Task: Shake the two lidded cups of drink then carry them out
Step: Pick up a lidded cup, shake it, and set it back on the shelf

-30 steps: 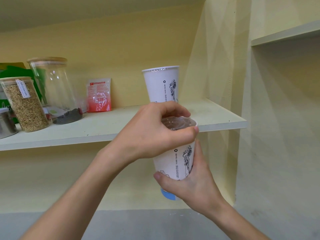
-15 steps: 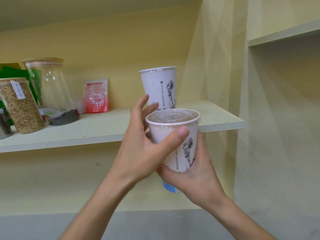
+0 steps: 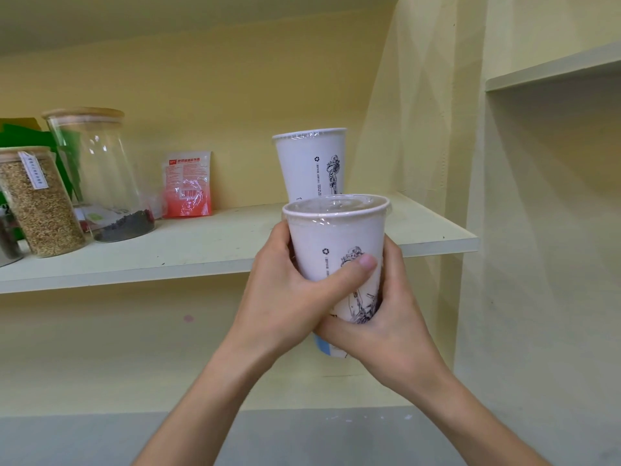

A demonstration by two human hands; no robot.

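Note:
A white paper cup (image 3: 336, 240) with a black line drawing and a clear film seal is held upright in front of the shelf, just below its edge. My left hand (image 3: 285, 297) wraps the cup's left side, thumb across the front. My right hand (image 3: 386, 324) cradles its lower right side and bottom. A second, identical sealed cup (image 3: 311, 166) stands on the cream shelf (image 3: 201, 250) right behind the held one, untouched.
On the shelf's left stand a glass jar of grain (image 3: 37, 203), a taller jar (image 3: 97, 173) with dark leaves at its bottom, and a red packet (image 3: 186, 185) leaning on the wall. A yellow side wall and a higher shelf (image 3: 551, 67) are at right.
My left hand came off the cup's top, where it covered the seal, and slid down to grip the side. The cup now sits upright with its seal visible.

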